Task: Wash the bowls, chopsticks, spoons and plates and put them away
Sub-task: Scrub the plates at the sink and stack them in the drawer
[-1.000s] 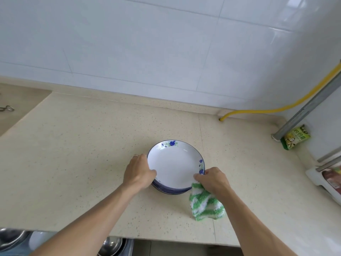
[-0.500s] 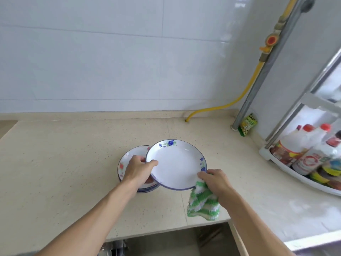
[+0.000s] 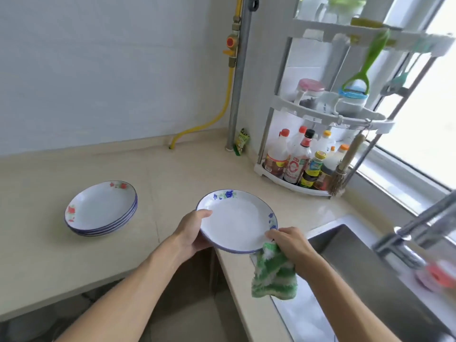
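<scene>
You hold one white plate (image 3: 238,222), blue-rimmed with blue flowers, in the air over the near corner of the surface (image 3: 172,174), between the stack and the sink. Your left hand (image 3: 191,233) grips its left edge: thumb lies over the rim, fingers curl underneath. Your right hand (image 3: 288,243) pinches the plate's near-right rim and at the same time clutches a green-and-white cloth (image 3: 272,274), which hangs below the hand. The plate sits roughly level, tilted slightly toward you.

A stack of plates (image 3: 101,208) with red flower marks rests on the surface to the left, well apart from the held plate.

The steel sink (image 3: 370,262) lies at near right, just beside your right hand; a faucet (image 3: 417,228) crosses above it, blurred. At far right a white corner rack (image 3: 328,112) stands on the surface, with sauce bottles (image 3: 296,159) on its lowest tier and jars above. A yellow hose (image 3: 217,114) runs down the wall beside a grey pipe (image 3: 238,77).
</scene>
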`<action>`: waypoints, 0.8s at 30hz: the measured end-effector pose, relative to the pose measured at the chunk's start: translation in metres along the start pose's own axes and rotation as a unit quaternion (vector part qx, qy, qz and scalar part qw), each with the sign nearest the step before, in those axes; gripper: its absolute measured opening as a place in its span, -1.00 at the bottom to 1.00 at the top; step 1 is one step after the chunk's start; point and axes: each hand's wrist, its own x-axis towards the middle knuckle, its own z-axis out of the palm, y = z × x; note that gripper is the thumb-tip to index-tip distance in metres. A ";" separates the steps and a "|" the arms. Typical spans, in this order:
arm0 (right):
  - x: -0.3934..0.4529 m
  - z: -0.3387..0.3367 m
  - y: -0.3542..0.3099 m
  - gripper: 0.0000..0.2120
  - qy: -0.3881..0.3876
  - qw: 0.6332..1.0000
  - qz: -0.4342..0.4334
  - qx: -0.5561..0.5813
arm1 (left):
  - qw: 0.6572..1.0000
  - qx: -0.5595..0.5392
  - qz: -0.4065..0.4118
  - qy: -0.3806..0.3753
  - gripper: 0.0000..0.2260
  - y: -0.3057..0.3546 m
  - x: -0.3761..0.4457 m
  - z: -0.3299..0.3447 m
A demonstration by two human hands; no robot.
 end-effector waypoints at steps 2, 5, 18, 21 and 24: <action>-0.012 -0.022 0.020 -0.84 0.001 1.000 0.019 0.015 | 1.000 -0.006 -0.006 -0.009 -0.74 -0.013 -0.007 0.027; -0.028 -0.055 0.054 -0.84 0.014 0.998 0.042 0.051 | 0.999 0.041 0.020 0.015 -0.80 -0.027 -0.021 0.079; -0.059 -0.153 0.130 -0.80 0.132 0.989 0.065 -0.005 | 0.750 0.592 0.287 0.073 -0.65 -0.052 -0.041 0.216; -0.061 -0.158 0.126 -0.70 0.153 0.985 0.079 0.014 | 0.741 0.601 0.291 0.070 -0.65 -0.055 -0.041 0.222; -0.063 -0.162 0.123 -0.71 0.164 0.976 0.101 0.101 | 0.756 0.590 0.277 0.064 -0.68 -0.058 -0.036 0.221</action>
